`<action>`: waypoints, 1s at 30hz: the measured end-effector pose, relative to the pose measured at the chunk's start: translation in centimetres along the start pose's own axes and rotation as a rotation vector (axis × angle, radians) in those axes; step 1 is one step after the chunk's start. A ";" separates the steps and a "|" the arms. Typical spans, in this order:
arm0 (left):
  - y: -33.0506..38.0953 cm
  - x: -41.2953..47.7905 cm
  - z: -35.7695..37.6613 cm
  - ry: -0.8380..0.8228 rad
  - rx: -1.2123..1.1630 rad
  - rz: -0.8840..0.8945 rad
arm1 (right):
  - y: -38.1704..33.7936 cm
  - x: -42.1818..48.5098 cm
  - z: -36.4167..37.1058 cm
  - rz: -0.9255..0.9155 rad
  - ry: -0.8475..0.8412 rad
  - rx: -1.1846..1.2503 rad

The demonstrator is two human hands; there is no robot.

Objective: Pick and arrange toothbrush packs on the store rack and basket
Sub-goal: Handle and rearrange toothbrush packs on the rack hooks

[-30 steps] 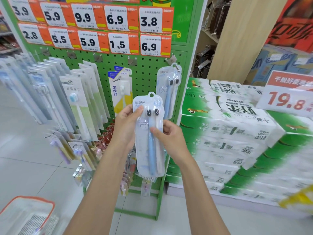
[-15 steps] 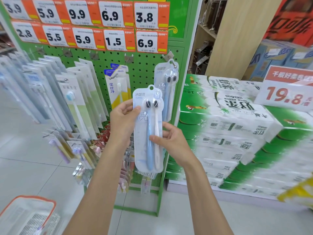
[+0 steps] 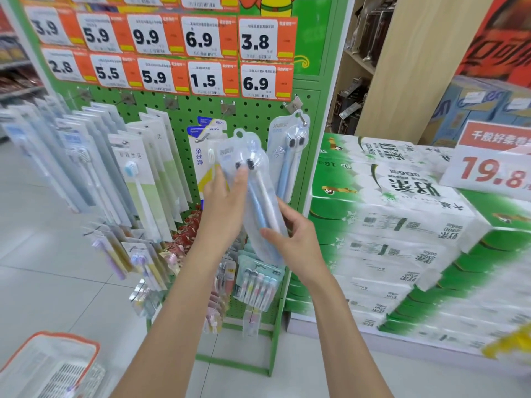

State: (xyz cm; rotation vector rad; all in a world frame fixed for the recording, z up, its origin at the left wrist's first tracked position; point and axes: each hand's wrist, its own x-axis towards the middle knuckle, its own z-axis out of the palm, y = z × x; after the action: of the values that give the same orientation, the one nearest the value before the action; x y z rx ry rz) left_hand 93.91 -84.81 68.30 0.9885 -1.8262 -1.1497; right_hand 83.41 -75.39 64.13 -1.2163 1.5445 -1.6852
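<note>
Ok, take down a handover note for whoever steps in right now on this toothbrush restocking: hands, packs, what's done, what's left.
Left hand holds the clear blister pack of two toothbrushes, blue and white, near the brush heads.
Right hand grips its lower part.
The pack is tilted in front of the green pegboard rack, on no hook.
Done: a matching pack hangs on the rightmost metal hook.
Left: hang the held one, probably there too; the orange-rimmed white basket waits lower left.
</note>
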 end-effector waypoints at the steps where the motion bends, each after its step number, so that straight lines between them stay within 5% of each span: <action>1: 0.1 0.0 0.1 -0.030 -0.041 -0.048 | 0.1 0.1 0.1 -0.020 0.005 -0.041; 6: -0.5 1.0 -0.4 -0.031 -0.233 -0.020 | -0.3 0.1 0.4 -0.029 -0.103 -0.251; 15: 0.1 0.7 -0.2 -0.141 -0.898 -0.143 | -1.2 -0.7 -0.3 0.124 -0.162 0.035; 21: -1.2 0.6 -0.2 -0.180 -0.966 -0.283 | -0.2 -1.0 -0.5 0.165 -0.152 -0.060; 30: -2.8 0.6 -0.8 -0.232 -1.061 -0.371 | 0.0 -1.8 -1.9 0.225 -0.458 -0.072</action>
State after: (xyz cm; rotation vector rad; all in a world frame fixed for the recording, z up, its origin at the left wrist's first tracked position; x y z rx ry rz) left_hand 94.98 -86.45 66.02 0.5494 -0.8978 -2.1831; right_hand 82.56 -72.95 63.83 -1.2988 1.4013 -1.1202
